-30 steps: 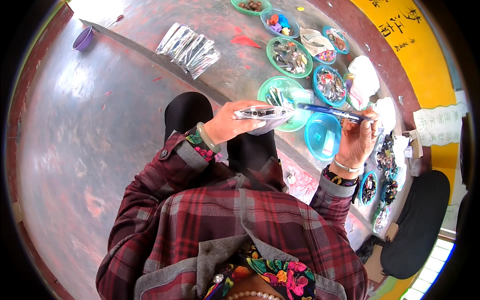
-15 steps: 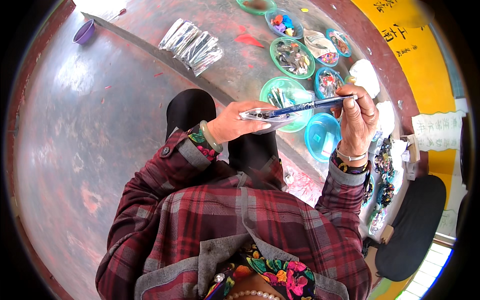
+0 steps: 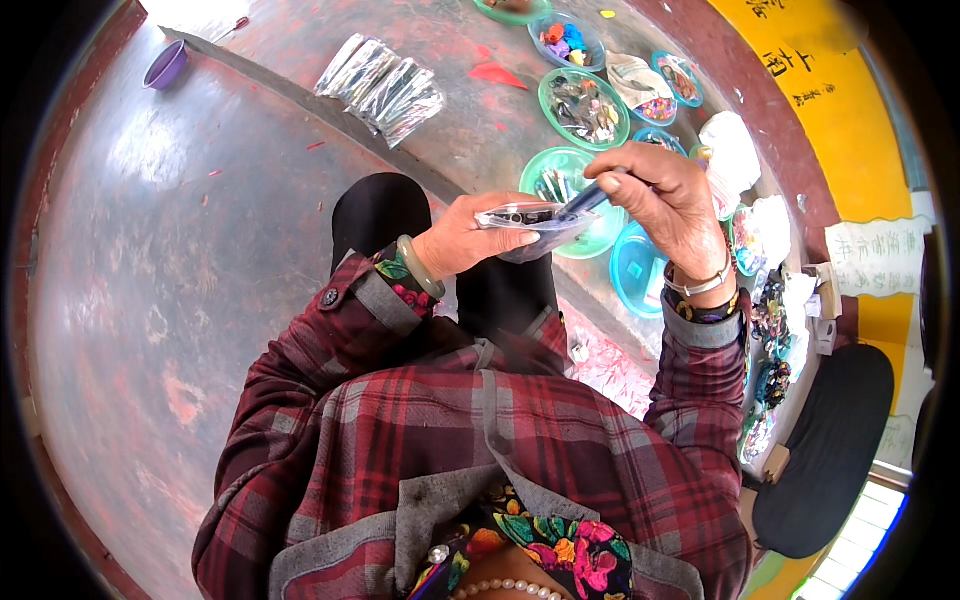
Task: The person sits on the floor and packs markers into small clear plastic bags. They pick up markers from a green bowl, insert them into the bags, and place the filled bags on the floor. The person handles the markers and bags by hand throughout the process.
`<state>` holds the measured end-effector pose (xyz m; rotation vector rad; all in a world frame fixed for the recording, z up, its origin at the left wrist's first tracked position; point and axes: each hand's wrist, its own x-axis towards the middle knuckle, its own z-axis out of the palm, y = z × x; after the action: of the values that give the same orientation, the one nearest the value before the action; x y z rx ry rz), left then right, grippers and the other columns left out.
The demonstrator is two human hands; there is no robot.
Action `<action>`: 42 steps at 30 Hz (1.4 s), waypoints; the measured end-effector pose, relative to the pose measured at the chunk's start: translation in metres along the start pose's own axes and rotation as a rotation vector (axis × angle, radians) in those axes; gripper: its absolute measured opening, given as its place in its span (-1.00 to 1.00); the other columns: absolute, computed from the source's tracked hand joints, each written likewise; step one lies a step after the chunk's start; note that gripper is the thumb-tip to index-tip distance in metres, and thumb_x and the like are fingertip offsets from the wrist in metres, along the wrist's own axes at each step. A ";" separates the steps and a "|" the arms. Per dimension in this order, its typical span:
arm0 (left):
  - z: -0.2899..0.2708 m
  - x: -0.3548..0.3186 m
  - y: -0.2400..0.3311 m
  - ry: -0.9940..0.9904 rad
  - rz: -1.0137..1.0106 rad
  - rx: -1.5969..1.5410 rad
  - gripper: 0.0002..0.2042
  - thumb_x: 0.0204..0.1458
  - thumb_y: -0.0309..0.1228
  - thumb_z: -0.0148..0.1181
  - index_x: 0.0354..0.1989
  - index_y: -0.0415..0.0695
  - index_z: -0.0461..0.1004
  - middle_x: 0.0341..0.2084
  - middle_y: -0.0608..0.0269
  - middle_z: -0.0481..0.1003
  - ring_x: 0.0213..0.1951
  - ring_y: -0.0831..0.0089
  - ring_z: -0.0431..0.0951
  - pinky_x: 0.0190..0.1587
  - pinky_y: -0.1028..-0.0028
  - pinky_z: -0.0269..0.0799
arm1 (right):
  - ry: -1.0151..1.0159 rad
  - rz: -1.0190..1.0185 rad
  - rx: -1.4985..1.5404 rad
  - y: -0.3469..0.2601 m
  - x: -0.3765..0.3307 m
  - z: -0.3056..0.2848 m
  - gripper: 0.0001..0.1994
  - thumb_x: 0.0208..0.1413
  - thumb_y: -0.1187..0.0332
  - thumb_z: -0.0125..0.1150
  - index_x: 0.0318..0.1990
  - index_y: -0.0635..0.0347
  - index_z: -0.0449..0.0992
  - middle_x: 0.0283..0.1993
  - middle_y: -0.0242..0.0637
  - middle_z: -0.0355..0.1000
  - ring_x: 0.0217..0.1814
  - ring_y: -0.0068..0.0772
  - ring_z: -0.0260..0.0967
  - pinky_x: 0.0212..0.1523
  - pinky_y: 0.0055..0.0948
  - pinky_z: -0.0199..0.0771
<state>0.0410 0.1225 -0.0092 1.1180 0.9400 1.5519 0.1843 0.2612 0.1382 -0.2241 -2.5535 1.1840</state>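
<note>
My left hand (image 3: 462,242) pinches a small clear plastic bag (image 3: 545,241), its mouth spread apart and dark items showing inside. My right hand (image 3: 668,205) is closed around a slim dark-blue pen (image 3: 588,201). The pen slants down to the left, its lower end inside the bag's mouth. Fingers hide its upper end. Beneath the bag and right hand, a green basin (image 3: 533,180) holds several slim pieces, and a blue basin (image 3: 618,270) has a pale packet in it.
Filled clear packets (image 3: 382,90) lie bundled on the raised floor ahead. A green basin of small parts (image 3: 545,105), a basin of coloured pieces (image 3: 601,50) and a white bag (image 3: 733,150) line the right. A purple bowl (image 3: 166,66) sits far left; a black seat (image 3: 825,450) stands at right.
My right hand has moved left and turned over, bringing the pen to a steeper slant and further into the bag. The left hand keeps the bag in nearly the same place.
</note>
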 end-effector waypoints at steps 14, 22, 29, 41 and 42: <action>-0.001 -0.001 0.000 0.042 -0.079 -0.023 -0.67 0.00 -0.47 0.17 -0.02 -0.25 0.38 -0.18 0.26 0.46 -0.11 0.55 0.40 -0.03 0.50 0.30 | -0.107 0.097 0.006 0.017 0.006 0.018 -0.84 -0.02 0.43 0.21 -0.26 0.27 0.51 -0.41 -0.30 0.41 -0.40 -0.54 0.29 -0.40 -0.55 0.28; -0.001 0.002 -0.004 0.030 -0.003 -0.036 -0.65 0.02 -0.50 0.14 0.00 -0.30 0.34 -0.13 0.23 0.45 -0.09 0.54 0.39 0.00 0.53 0.26 | 0.270 0.225 0.322 0.058 -0.032 0.026 -0.62 -0.07 0.35 0.28 -0.06 0.25 0.42 -0.16 -0.35 0.41 -0.25 -0.56 0.29 -0.22 -0.57 0.32; 0.001 0.007 -0.006 0.010 0.001 0.032 -0.65 0.09 -0.43 0.06 0.04 -0.30 0.31 -0.07 0.22 0.41 -0.04 0.55 0.35 0.05 0.52 0.21 | 0.433 0.295 0.663 0.081 -0.059 0.079 -0.74 0.01 0.42 0.21 -0.13 0.29 0.49 -0.23 -0.35 0.47 -0.19 -0.56 0.34 -0.13 -0.56 0.32; 0.012 -0.002 0.007 -0.119 0.020 0.141 -0.65 0.17 -0.34 -0.11 0.03 -0.35 0.30 -0.03 0.12 0.37 0.00 0.44 0.35 0.09 0.44 0.19 | 0.551 0.177 0.559 0.063 -0.093 0.080 -0.87 0.00 0.54 0.18 -0.27 0.29 0.56 -0.30 -0.31 0.49 -0.25 -0.57 0.36 -0.22 -0.58 0.34; 0.014 -0.001 0.012 -0.150 0.036 0.171 -0.66 0.17 -0.35 -0.11 0.02 -0.35 0.31 -0.03 0.12 0.38 0.00 0.43 0.35 0.09 0.44 0.19 | 0.524 0.130 0.514 0.060 -0.094 0.074 -0.88 -0.01 0.54 0.19 -0.28 0.29 0.57 -0.31 -0.30 0.49 -0.26 -0.58 0.37 -0.22 -0.59 0.35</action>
<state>0.0519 0.1192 0.0054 1.3594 0.9688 1.4148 0.2476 0.2217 0.0272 -0.5021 -1.7512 1.5392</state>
